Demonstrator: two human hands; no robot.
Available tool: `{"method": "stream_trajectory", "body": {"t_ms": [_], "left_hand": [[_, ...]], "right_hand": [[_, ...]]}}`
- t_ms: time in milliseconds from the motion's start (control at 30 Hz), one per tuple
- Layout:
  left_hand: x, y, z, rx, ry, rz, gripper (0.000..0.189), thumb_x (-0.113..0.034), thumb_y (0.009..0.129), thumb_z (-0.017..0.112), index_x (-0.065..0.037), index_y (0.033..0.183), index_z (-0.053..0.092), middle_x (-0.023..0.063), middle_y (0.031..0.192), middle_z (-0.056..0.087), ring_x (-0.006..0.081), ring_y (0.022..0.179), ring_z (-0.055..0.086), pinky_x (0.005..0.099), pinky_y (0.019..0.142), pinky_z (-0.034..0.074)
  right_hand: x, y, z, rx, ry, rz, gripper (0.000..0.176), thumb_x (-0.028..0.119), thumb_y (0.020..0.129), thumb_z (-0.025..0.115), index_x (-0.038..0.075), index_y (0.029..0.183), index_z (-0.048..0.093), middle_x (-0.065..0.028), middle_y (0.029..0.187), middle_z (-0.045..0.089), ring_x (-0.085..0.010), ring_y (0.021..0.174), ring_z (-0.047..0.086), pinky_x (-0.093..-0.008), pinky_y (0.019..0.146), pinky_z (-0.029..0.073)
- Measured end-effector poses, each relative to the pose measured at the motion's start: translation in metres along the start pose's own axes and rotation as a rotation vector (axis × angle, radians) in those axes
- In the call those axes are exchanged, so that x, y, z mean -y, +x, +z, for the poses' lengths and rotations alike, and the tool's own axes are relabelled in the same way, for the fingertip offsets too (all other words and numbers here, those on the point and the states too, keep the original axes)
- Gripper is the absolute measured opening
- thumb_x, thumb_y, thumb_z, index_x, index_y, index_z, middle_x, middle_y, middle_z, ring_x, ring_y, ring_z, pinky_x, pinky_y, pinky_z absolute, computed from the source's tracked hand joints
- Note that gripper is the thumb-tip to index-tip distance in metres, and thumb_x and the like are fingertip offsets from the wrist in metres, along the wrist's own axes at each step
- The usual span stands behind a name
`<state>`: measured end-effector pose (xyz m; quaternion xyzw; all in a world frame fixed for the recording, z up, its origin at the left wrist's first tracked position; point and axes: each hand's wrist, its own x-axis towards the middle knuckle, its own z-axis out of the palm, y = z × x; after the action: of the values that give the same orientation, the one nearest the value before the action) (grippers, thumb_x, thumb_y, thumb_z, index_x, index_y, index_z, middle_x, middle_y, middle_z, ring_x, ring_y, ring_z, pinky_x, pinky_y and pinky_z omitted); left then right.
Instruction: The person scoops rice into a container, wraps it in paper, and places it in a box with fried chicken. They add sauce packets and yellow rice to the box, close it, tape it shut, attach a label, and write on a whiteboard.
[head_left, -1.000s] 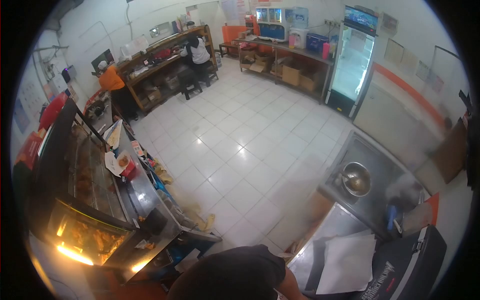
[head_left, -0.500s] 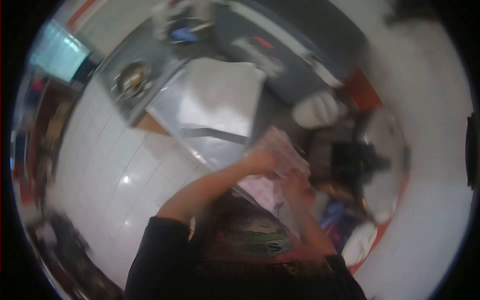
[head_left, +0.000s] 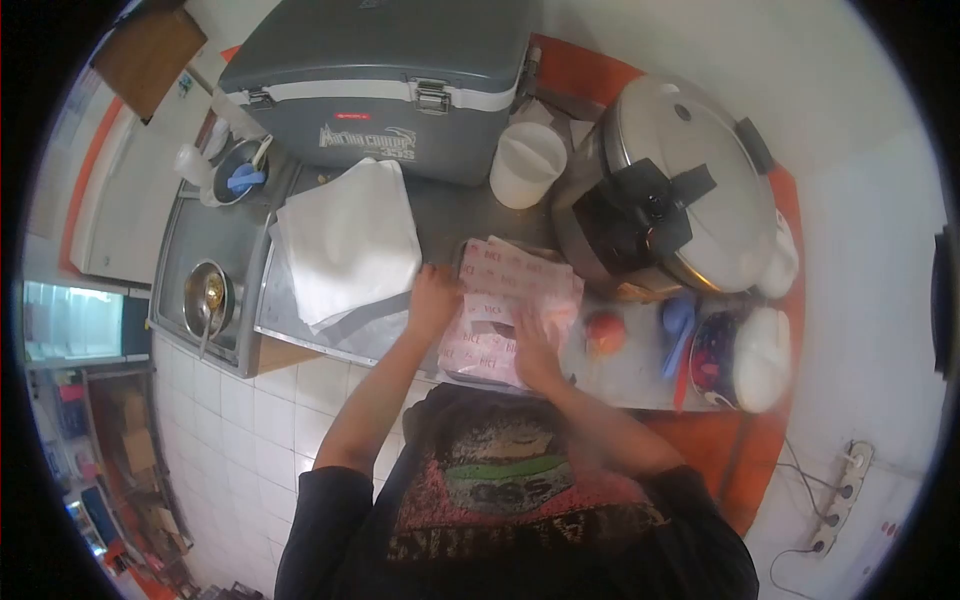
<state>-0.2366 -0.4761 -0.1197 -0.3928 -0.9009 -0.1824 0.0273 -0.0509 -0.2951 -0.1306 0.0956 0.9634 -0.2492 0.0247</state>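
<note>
Pink printed wrapping paper (head_left: 485, 352) lies in a loose pile in a shallow metal tray (head_left: 466, 378) close to my body. My left hand (head_left: 435, 300) is at the pile's left edge, its fingers bent together; what is in them, if anything, is hidden. Across the right part of the pile my right hand (head_left: 538, 350) rests with fingers stretched out, slightly blurred, touching the paper. A stack of white sheets (head_left: 352, 245) lies on the metal counter just left of my left hand.
Behind stands a grey cooler box (head_left: 390, 110). A white tub (head_left: 528, 165) and a large rice cooker (head_left: 690, 190) are at the right. A blue spoon (head_left: 678, 325) and a patterned container (head_left: 715, 360) sit nearer. A metal bowl (head_left: 207, 300) is on the left.
My view has turned and steadied. The pink paper, held up between both hands before, now lies in the tray. My right hand has flattened onto it, and my left hand is at its edge.
</note>
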Motion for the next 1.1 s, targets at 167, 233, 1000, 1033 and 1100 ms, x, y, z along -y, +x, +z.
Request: {"method": "stream_trajectory", "body": {"t_ms": [167,233,1000,1033,1100], "left_hand": [[0.024,0.006,0.030,0.208,-0.460,-0.228,0.026,-0.020,0.085,0.063,-0.009,0.108,0.065,0.0181,0.095,0.067,0.0392,0.092,0.064,0.0471,0.079,0.051],[0.018,0.007,0.035,0.250,-0.549,-0.340,0.029,-0.024,0.087,0.063,-0.006,0.110,0.063,0.0217,0.094,0.068,0.0418,0.091,0.065,0.0479,0.079,0.052],[-0.075,-0.023,-0.029,-0.202,-1.055,-0.343,0.055,-0.014,0.087,0.068,-0.006,0.137,0.047,0.0043,0.086,0.064,0.0167,0.062,0.055,0.0294,0.061,0.046],[-0.085,-0.008,-0.061,-0.256,-0.620,0.026,0.048,-0.016,0.085,0.068,-0.009,0.131,0.055,0.0048,0.087,0.065,0.0201,0.065,0.057,0.0327,0.065,0.048],[-0.086,0.010,-0.064,-0.158,-0.127,0.431,0.034,-0.020,0.083,0.068,-0.012,0.116,0.065,0.0063,0.089,0.067,0.0263,0.072,0.059,0.0389,0.073,0.049]], "right_hand": [[0.001,-0.007,-0.007,-0.086,0.016,0.037,0.070,0.004,0.077,0.056,0.010,0.145,0.043,-0.0081,0.158,0.032,-0.0299,0.144,0.030,-0.0579,0.108,0.021],[0.010,-0.009,-0.014,-0.087,-0.153,0.072,0.066,0.005,0.077,0.058,0.012,0.142,0.048,-0.0053,0.156,0.036,-0.0281,0.143,0.032,-0.0559,0.107,0.022],[-0.004,-0.012,-0.002,-0.101,-0.296,-0.007,0.042,0.035,0.087,0.063,0.016,0.124,0.064,0.0000,0.145,0.050,-0.0275,0.135,0.040,-0.0627,0.106,0.018],[-0.002,-0.006,-0.012,-0.093,-0.268,-0.003,0.035,0.034,0.088,0.061,0.017,0.118,0.068,0.0030,0.140,0.056,-0.0252,0.133,0.043,-0.0615,0.106,0.020],[0.001,0.009,-0.032,-0.014,-0.144,0.021,0.028,0.033,0.087,0.062,0.016,0.106,0.073,0.0000,0.127,0.064,-0.0241,0.124,0.051,-0.0610,0.106,0.020]]}}
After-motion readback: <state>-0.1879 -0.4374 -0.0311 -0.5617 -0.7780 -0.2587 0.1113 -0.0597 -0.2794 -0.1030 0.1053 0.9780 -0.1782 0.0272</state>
